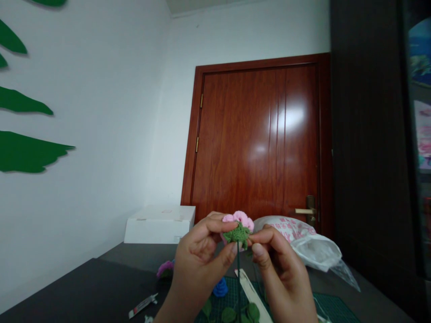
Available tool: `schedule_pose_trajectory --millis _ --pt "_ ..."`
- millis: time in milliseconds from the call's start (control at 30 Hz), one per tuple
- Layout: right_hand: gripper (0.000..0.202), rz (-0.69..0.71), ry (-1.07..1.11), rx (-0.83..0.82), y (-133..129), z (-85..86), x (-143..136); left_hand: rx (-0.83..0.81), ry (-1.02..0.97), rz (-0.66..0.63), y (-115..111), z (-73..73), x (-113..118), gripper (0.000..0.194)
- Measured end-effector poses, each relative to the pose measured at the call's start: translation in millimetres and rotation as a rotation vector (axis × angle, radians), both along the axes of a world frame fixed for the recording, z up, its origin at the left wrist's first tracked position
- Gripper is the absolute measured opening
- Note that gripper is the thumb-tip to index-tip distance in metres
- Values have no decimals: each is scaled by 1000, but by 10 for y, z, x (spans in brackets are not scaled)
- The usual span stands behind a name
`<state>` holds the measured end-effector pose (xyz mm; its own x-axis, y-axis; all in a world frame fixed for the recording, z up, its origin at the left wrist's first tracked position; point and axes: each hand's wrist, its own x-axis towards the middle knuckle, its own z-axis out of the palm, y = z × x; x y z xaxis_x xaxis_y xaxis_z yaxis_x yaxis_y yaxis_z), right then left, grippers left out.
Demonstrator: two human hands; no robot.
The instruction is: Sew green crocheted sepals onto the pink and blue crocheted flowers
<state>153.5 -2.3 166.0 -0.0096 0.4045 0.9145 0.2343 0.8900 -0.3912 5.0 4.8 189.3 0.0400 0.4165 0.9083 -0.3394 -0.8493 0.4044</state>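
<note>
Pink crocheted flower (240,219), held centrally above green cutting mat (332,306); stem (239,280) near vertical, bloom uppermost. Our left hand (205,255) pinches green base (237,234); our right hand (281,264), fingertips nearly closed, at its edge.

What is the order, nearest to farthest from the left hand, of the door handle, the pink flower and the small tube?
From the left hand:
1. Pink flower: held in its fingers.
2. Small tube: on the table, to the left.
3. Door handle: beyond the table, to the right.
</note>
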Motion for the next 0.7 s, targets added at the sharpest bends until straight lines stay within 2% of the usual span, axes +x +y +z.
schedule_pose_trajectory --millis 267,400,467,567,633,700 --pt "10 5 74 -8 34 -65 -49 124 110 153 22 -37 5 35" --pt "15 38 148 50 24 4 -16 184 227 268 54 -98 55 31" --pt "14 32 111 47 5 63 55 200 237 320 65 -106 69 29" --pt "1 -101 -17 71 -48 151 204 207 242 360 76 -77 50 28" --pt "17 -243 -87 120 -91 199 287 216 306 366 79 -46 22 27" --pt "17 -302 -134 119 -126 230 325 241 423 341 80 -26 3 26"
